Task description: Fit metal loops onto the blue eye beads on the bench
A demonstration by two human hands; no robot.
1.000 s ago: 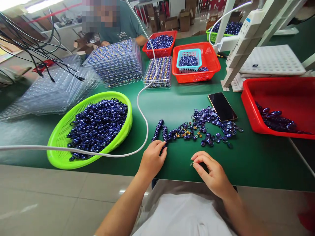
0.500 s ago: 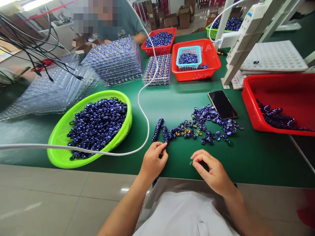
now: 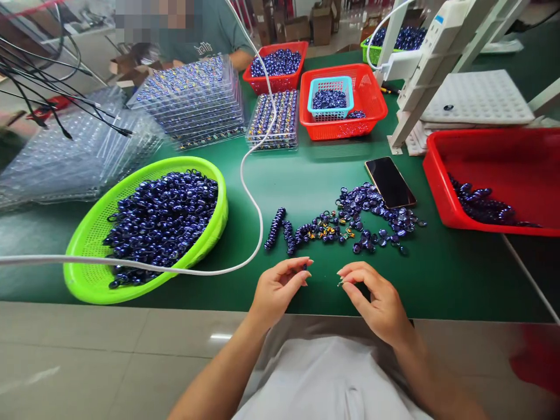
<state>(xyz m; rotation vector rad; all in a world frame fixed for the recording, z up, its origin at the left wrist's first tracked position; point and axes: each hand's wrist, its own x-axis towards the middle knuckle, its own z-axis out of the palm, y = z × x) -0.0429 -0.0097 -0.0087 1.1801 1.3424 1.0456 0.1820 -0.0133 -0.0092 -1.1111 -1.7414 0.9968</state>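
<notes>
Between the thumb and fingers of my left hand [image 3: 279, 287] is a small dark blue ring-like piece [image 3: 305, 267], partly hidden by the fingertips. My right hand [image 3: 375, 297] pinches a tiny shiny metal piece [image 3: 340, 284], too small to name. Both hands hover apart over the near edge of the green table. Just beyond them lie short rows of stacked blue pieces [image 3: 275, 228], small gold-coloured parts [image 3: 326, 231] and a scatter of glossy dark blue discs [image 3: 363, 201].
To the left is a green basket [image 3: 219, 227] heaped with blue pieces, crossed by a white cable [image 3: 250, 186]. A phone [image 3: 391, 182] lies beyond the discs. Red basket [image 3: 441, 192] stands right. Stacked clear trays [image 3: 205, 111] are at the back, near a person [image 3: 223, 35].
My left hand has lifted away from the stacked row and moved right, toward my right hand, with a blue piece in its fingers. My right hand keeps its pinch. The view has shifted slightly.
</notes>
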